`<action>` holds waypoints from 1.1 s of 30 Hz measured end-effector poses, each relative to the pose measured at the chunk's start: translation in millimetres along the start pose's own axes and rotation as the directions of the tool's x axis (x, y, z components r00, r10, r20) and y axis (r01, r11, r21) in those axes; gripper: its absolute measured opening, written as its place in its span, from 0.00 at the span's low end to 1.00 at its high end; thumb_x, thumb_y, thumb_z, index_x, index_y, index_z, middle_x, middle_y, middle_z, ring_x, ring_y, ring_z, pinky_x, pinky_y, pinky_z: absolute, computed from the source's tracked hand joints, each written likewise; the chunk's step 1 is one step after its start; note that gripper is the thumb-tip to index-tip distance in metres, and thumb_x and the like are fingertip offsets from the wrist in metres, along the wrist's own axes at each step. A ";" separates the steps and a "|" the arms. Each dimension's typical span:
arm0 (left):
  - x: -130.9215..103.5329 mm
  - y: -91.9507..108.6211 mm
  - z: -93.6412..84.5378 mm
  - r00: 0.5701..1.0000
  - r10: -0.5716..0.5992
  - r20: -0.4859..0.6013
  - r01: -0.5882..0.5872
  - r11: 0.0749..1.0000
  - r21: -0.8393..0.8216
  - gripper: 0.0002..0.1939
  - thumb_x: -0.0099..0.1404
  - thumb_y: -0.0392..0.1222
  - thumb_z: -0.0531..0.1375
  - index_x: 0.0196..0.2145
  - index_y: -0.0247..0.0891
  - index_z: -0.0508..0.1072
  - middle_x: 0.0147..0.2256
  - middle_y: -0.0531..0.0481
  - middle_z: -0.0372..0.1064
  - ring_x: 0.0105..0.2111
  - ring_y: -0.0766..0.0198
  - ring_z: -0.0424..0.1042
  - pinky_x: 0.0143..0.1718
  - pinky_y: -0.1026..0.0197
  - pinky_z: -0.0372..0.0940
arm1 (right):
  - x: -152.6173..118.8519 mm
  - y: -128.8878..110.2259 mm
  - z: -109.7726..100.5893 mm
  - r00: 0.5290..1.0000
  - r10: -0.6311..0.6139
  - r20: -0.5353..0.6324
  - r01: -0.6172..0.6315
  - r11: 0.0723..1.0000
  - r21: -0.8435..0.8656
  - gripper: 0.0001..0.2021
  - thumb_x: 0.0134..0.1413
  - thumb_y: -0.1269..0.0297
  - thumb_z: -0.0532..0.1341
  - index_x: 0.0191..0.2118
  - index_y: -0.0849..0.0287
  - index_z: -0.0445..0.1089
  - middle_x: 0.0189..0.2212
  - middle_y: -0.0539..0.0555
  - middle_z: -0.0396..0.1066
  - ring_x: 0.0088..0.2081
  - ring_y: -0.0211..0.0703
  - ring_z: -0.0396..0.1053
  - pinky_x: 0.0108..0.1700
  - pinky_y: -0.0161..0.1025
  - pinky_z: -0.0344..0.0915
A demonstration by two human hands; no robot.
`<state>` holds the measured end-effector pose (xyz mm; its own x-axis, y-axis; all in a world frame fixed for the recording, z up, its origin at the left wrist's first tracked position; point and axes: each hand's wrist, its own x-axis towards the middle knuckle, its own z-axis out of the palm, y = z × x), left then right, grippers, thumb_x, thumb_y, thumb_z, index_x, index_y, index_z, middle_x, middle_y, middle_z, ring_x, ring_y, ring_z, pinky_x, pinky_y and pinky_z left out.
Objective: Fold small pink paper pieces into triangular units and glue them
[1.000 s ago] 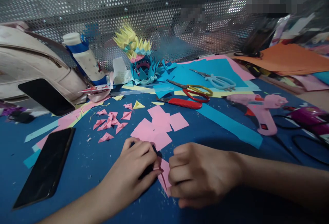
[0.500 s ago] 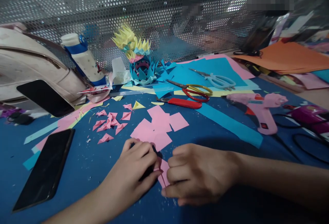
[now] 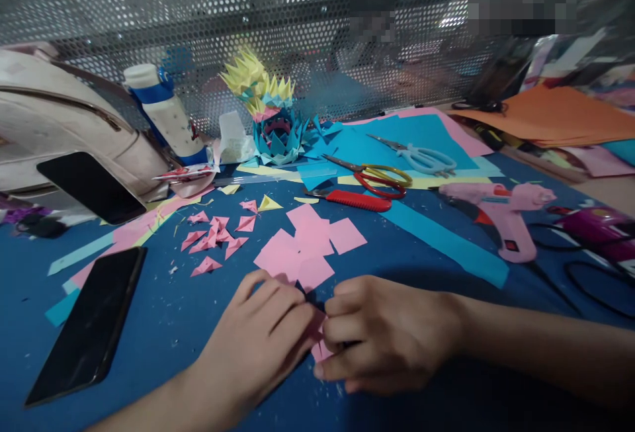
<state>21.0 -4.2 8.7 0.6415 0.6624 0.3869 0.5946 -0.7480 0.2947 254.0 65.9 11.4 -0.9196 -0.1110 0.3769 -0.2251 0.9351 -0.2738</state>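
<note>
A small folded piece of pink paper (image 3: pixel 321 351) lies between my two hands, low in the middle of the view. My left hand (image 3: pixel 270 333) is closed at its left edge, fingers curled over and thumb mostly hidden. From the right, my right hand (image 3: pixel 384 336) pinches the same piece, its thumb along the lower edge. Fingers cover much of the paper. Just beyond my hands, loose pink paper squares (image 3: pixel 311 240) overlap on the blue table (image 3: pixel 198 372). A cluster of small folded pink triangles (image 3: pixel 214 237) sits to their left, near one yellow triangle (image 3: pixel 269 203).
Two phones, one lying (image 3: pixel 89 326) and one propped (image 3: pixel 92 187), are at left. Behind stand a bottle (image 3: pixel 166 118) and a pointed paper model (image 3: pixel 275 131). Red-yellow scissors (image 3: pixel 381 180), light blue scissors (image 3: pixel 426 159), a red-handled cutter (image 3: pixel 357 200) and a pink glue gun (image 3: pixel 513 220) lie at right.
My left hand has shifted slightly right over the pink paper and its thumb has gone out of sight. My right hand stays nearly in place. The view has moved slightly.
</note>
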 end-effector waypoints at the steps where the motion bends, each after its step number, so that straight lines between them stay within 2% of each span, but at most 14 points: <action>1: -4.0 1.5 -1.9 0.994 0.089 -0.057 -0.085 0.994 0.075 0.10 0.79 0.37 0.52 0.44 0.36 0.74 0.41 0.49 0.76 0.40 0.59 0.71 0.52 0.52 0.59 | 0.0 0.3 0.0 1.000 -0.005 -0.005 0.005 1.000 0.001 0.16 0.74 0.61 0.50 0.49 0.63 0.73 0.34 0.52 0.71 0.31 0.42 0.61 0.34 0.42 0.57; 3: -12.5 4.6 -6.3 0.970 0.208 -0.127 -0.182 0.965 0.191 0.11 0.79 0.36 0.53 0.45 0.37 0.76 0.45 0.51 0.78 0.46 0.61 0.73 0.61 0.54 0.57 | 0.3 1.1 0.3 1.000 -0.008 -0.014 0.008 1.000 0.006 0.15 0.73 0.62 0.52 0.47 0.62 0.73 0.34 0.52 0.71 0.31 0.42 0.61 0.33 0.42 0.57; 5: -19.6 6.6 -10.5 0.958 0.286 -0.022 -0.267 0.919 0.291 0.16 0.81 0.40 0.50 0.49 0.38 0.77 0.49 0.55 0.78 0.51 0.64 0.73 0.65 0.60 0.54 | 0.6 2.3 1.0 1.000 -0.004 -0.019 0.005 1.000 0.009 0.15 0.73 0.61 0.52 0.44 0.62 0.74 0.34 0.52 0.71 0.31 0.42 0.61 0.33 0.41 0.57; 6: -22.1 6.7 -12.2 0.943 0.329 0.040 -0.323 0.887 0.331 0.18 0.81 0.38 0.48 0.51 0.39 0.77 0.51 0.56 0.77 0.52 0.67 0.73 0.66 0.63 0.54 | 0.8 3.0 1.5 1.000 -0.004 -0.022 0.004 1.000 0.010 0.15 0.72 0.61 0.52 0.42 0.61 0.75 0.33 0.52 0.71 0.31 0.42 0.61 0.33 0.41 0.57; 9: -25.6 3.4 -14.7 0.913 0.384 0.137 -0.406 0.824 0.396 0.22 0.82 0.34 0.44 0.55 0.44 0.76 0.55 0.59 0.74 0.54 0.69 0.72 0.70 0.62 0.47 | 1.0 5.5 3.0 0.999 -0.021 -0.034 0.022 0.999 0.027 0.14 0.71 0.60 0.55 0.40 0.61 0.75 0.33 0.52 0.71 0.32 0.41 0.63 0.34 0.41 0.59; 12: -26.5 -2.6 -13.7 0.908 0.392 0.145 -0.417 0.825 0.382 0.22 0.82 0.36 0.44 0.56 0.46 0.75 0.56 0.59 0.73 0.58 0.68 0.69 0.73 0.55 0.39 | 0.9 7.0 3.8 0.999 -0.027 -0.045 0.029 0.999 0.034 0.14 0.71 0.59 0.56 0.42 0.62 0.75 0.32 0.52 0.71 0.32 0.41 0.64 0.34 0.40 0.60; 16: -32.8 -6.7 -2.0 0.911 0.384 0.153 -0.413 0.833 0.367 0.22 0.82 0.37 0.44 0.56 0.47 0.76 0.57 0.60 0.72 0.62 0.66 0.65 0.73 0.53 0.38 | 1.0 6.7 3.2 0.999 0.013 -0.044 -0.011 0.999 0.036 0.15 0.72 0.61 0.53 0.45 0.62 0.75 0.31 0.52 0.71 0.31 0.40 0.63 0.35 0.40 0.61; 17: -35.8 -6.9 3.2 0.920 0.368 0.132 -0.390 0.843 0.371 0.22 0.82 0.36 0.44 0.56 0.47 0.75 0.58 0.59 0.71 0.64 0.65 0.63 0.73 0.52 0.37 | 1.1 6.6 2.9 0.999 0.016 -0.041 -0.014 0.999 0.037 0.15 0.72 0.62 0.53 0.45 0.62 0.75 0.31 0.51 0.70 0.31 0.40 0.63 0.35 0.40 0.60; 18: -39.1 -7.0 8.7 0.934 0.356 0.015 -0.336 0.865 0.371 0.23 0.82 0.35 0.44 0.53 0.47 0.77 0.57 0.58 0.73 0.64 0.64 0.63 0.73 0.50 0.37 | 1.2 6.5 2.6 0.999 0.015 -0.036 -0.013 0.999 0.040 0.14 0.71 0.62 0.53 0.46 0.62 0.75 0.31 0.51 0.70 0.31 0.41 0.63 0.35 0.41 0.60; 19: -42.4 -7.0 14.1 0.936 0.350 -0.040 -0.313 0.878 0.363 0.22 0.81 0.35 0.45 0.52 0.46 0.78 0.57 0.58 0.72 0.65 0.63 0.62 0.73 0.49 0.38 | 1.2 6.4 2.4 0.999 0.011 -0.031 -0.010 0.999 0.044 0.13 0.71 0.62 0.55 0.46 0.63 0.75 0.31 0.51 0.70 0.31 0.41 0.63 0.34 0.41 0.60; 24: -53.2 -7.5 28.6 0.938 0.343 -0.038 -0.308 0.883 0.355 0.19 0.81 0.36 0.47 0.53 0.45 0.77 0.59 0.57 0.71 0.64 0.62 0.63 0.73 0.49 0.41 | 1.2 6.2 1.7 1.000 0.013 -0.026 -0.011 0.999 0.050 0.13 0.69 0.62 0.57 0.45 0.63 0.75 0.32 0.51 0.69 0.30 0.41 0.62 0.32 0.42 0.57; 29: -50.5 -7.0 25.9 0.937 0.348 -0.035 -0.312 0.877 0.367 0.16 0.80 0.38 0.50 0.53 0.44 0.77 0.59 0.55 0.70 0.65 0.61 0.62 0.73 0.48 0.42 | 1.5 5.1 0.7 1.000 0.028 -0.006 -0.028 0.999 0.047 0.13 0.71 0.61 0.55 0.46 0.61 0.75 0.32 0.51 0.70 0.31 0.41 0.62 0.33 0.42 0.58; 32: -39.8 -6.3 10.8 0.935 0.352 -0.040 -0.314 0.875 0.367 0.20 0.81 0.36 0.46 0.50 0.44 0.79 0.56 0.56 0.73 0.64 0.62 0.63 0.73 0.49 0.40 | 1.6 4.4 0.2 0.999 0.031 -0.012 -0.030 0.999 0.044 0.14 0.72 0.61 0.53 0.47 0.60 0.75 0.32 0.51 0.71 0.31 0.40 0.63 0.34 0.41 0.59; 33: -35.6 -6.1 4.0 0.928 0.373 -0.007 -0.345 0.865 0.364 0.21 0.81 0.35 0.46 0.50 0.44 0.79 0.55 0.57 0.74 0.63 0.64 0.64 0.73 0.51 0.41 | 1.6 4.1 0.1 0.999 0.036 -0.013 -0.035 0.998 0.046 0.15 0.72 0.61 0.52 0.47 0.60 0.75 0.32 0.51 0.71 0.31 0.40 0.63 0.35 0.41 0.59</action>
<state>-3.5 -23.0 -10.4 0.8134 0.3357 0.4751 0.4698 -0.8607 -0.1961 251.5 69.5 10.7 -0.9227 -0.0727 0.3785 -0.2068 0.9221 -0.3270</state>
